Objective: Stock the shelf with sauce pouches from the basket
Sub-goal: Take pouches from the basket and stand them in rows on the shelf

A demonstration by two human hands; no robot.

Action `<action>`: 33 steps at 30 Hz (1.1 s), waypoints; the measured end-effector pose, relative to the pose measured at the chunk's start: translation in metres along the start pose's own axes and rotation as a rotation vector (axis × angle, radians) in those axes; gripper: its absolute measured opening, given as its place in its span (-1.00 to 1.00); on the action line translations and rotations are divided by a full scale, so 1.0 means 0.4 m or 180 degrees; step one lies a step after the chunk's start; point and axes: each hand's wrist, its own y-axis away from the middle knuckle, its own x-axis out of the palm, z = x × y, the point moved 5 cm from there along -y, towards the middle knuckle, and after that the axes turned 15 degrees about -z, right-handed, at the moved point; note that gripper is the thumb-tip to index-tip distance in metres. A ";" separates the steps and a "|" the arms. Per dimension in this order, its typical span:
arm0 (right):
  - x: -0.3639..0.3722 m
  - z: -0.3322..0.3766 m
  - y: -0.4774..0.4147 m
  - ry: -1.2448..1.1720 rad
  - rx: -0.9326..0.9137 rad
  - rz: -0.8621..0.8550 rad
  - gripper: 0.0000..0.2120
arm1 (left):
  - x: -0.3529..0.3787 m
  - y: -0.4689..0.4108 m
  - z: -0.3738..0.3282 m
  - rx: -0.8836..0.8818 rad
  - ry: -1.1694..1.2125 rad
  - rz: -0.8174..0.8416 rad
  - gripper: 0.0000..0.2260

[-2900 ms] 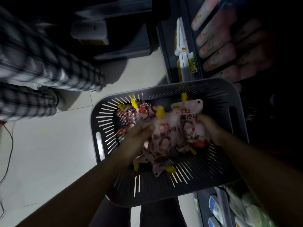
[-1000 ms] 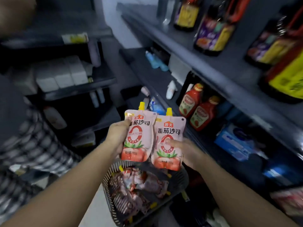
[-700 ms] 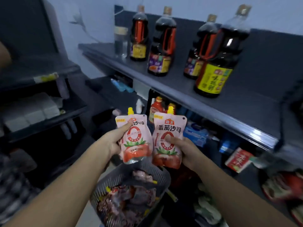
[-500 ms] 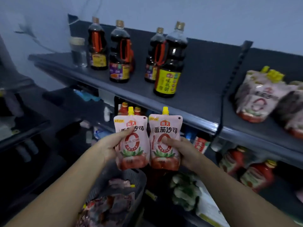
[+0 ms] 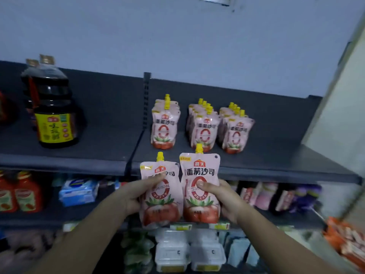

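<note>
At the left end of the top shelf a large dark soy sauce bottle with a yellow label stands upright, and a second bottle's cap shows just behind it. On the shelf below, near its left edge, two red ketchup bottles stand side by side, with a blue and white packet to their right. The left hand grips the left pouch, thumb across its front and the other fingers hidden behind it. That pouch is upright with its yellow cap up, in front of the top shelf's front edge. Touching its right side and held a little higher is the right pouch, which the right hand pinches with the thumb on the printed red ring. Both pouches are in the air in front of the shelf. Behind them, right of the slotted upright post, three rows of matching pouches stand facing out near the middle of the top shelf: a left row, a middle row and a right row. Below the hands two clear plastic tubs sit side by side. Blurred orange packets lie at the far right.
</note>
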 end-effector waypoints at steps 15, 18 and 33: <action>-0.702 0.178 0.006 0.0100 -0.0406 -0.0532 -0.34 | 0.702 -0.073 0.013 0.1254 -0.0342 0.0614 -0.79; -0.769 0.205 -0.038 0.0022 -0.0442 -0.0524 -0.45 | 0.787 -0.112 -0.011 0.1350 -0.0349 0.0666 -0.78; -0.997 0.350 -0.448 0.0228 -0.0561 -0.0858 -0.71 | 1.110 -0.468 -0.154 0.1423 -0.0524 0.0639 -0.79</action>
